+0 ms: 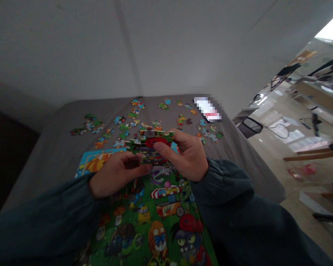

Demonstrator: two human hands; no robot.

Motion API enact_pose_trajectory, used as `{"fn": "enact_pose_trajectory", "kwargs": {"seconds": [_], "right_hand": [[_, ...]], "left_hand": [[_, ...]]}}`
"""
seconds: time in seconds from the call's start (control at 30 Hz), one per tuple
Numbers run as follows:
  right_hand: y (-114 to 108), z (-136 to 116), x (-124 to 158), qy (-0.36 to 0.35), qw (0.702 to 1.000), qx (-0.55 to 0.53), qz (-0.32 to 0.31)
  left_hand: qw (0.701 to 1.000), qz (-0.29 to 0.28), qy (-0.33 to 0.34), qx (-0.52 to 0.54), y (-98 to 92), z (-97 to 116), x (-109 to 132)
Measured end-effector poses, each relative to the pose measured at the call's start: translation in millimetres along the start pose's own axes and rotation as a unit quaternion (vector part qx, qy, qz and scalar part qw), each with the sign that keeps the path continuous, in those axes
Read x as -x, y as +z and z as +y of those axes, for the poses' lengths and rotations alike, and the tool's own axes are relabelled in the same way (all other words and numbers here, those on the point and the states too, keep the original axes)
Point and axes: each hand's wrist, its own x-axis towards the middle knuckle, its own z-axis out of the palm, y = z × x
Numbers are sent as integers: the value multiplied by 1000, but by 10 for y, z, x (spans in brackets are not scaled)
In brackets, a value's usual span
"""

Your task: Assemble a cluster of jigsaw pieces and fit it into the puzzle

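Head view: gripping joined red-and-green cardboard jigsaw section (150, 140) between left hand (115, 175) and right hand (190, 154). Apparently unfinished, with small multicoloured interlocking pieces (124, 127) scattered loose.

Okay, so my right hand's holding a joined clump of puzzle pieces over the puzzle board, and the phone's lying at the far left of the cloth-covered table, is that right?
Not quite: the head view shows the phone at the far right of the cloth-covered table. Your right hand does hold the joined clump over the puzzle board.
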Motion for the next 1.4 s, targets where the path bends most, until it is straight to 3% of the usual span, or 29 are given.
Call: {"fn": "enact_pose_trajectory", "kwargs": {"seconds": [0.33, 0.7, 0.9, 1.4], "right_hand": [[3, -9, 3, -1, 1000, 17, -3], [11, -25, 26, -4, 1000, 14, -10], [16, -15, 30, -2, 1000, 23, -7], [22, -26, 28, -15, 1000, 14, -6]], "left_hand": [[998, 28, -46, -41, 16, -56, 1], [999, 40, 14, -16, 37, -22, 40], [998, 54, -7, -30, 28, -63, 34], [995, 65, 14, -76, 31, -69, 39]]}}
